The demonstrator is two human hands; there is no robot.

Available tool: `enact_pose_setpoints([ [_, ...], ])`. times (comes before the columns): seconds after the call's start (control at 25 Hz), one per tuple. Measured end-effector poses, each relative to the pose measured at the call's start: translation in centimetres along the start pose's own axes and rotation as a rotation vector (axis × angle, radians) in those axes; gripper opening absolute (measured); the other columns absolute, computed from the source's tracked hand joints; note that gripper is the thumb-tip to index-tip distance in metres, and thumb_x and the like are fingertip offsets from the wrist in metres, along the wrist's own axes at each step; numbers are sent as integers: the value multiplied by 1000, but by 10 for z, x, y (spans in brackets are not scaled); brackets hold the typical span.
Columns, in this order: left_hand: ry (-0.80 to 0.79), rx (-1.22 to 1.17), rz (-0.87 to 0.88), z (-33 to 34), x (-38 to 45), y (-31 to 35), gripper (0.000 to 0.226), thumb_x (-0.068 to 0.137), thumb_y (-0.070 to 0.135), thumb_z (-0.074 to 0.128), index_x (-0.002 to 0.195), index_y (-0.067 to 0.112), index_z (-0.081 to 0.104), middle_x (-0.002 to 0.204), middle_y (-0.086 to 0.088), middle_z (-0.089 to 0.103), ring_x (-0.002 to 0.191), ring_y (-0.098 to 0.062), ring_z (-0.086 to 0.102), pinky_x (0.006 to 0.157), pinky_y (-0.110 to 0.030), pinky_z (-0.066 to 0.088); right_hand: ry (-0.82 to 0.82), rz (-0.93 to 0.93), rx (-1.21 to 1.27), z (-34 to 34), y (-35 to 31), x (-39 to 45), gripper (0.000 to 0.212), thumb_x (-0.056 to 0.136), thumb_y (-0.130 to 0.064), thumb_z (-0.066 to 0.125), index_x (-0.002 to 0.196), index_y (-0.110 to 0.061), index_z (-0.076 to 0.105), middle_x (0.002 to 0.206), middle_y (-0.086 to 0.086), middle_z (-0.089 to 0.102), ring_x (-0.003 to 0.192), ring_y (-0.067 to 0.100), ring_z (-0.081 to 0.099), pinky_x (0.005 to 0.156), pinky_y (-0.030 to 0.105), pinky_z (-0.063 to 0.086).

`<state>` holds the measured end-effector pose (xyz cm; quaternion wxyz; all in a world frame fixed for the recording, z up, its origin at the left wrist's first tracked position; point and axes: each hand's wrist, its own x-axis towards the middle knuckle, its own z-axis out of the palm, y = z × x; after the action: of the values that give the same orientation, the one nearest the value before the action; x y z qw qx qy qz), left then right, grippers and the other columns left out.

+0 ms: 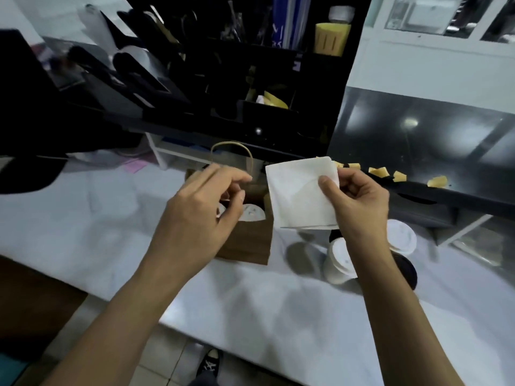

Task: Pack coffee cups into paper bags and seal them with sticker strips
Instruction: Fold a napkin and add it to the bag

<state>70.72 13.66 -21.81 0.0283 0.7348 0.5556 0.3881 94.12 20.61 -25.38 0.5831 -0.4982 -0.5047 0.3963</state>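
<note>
A brown paper bag with a twisted handle stands open on the white counter. Inside it I see a white-lidded coffee cup. My left hand hovers over the bag's mouth with fingers loosely curled, holding nothing that I can see. My right hand pinches a folded white napkin by its right edge, just right of the bag. Two more white-lidded cups stand on the counter, one under my right wrist and one further right.
A black organizer with lids, straws and yellow sleeves rises behind the bag. Yellow sticker strips hang along a black ledge at the right. A steel counter lies beyond. A dark round object sits beside the cups.
</note>
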Motion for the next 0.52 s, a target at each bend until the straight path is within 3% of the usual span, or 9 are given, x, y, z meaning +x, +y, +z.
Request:
enact_pose_setpoints([
  [0.2, 104, 154, -60, -23, 7, -42, 17, 101, 23, 54, 115, 19, 63, 99, 9, 60, 90, -13, 51, 78, -23, 38, 195, -35, 2, 30, -5, 2, 7, 91, -17, 74, 90, -23, 70, 83, -8, 75, 77, 6, 71, 68, 18, 56],
  [0.4, -15, 146, -160, -17, 11, -86, 18, 103, 27, 50, 112, 23, 64, 101, 8, 65, 98, -14, 53, 81, -30, 41, 320, -163, -93, 60, -10, -3, 10, 90, -20, 69, 86, -24, 61, 75, -14, 64, 66, 1, 58, 64, 17, 48],
  [0.52, -111, 184, -157, -10, 14, -107, 12, 100, 25, 56, 108, 26, 65, 104, 9, 66, 99, -15, 53, 86, -34, 38, 275, -310, -209, 77, -11, -9, 14, 90, -18, 67, 86, -27, 58, 75, -15, 61, 67, 5, 59, 61, 11, 44],
])
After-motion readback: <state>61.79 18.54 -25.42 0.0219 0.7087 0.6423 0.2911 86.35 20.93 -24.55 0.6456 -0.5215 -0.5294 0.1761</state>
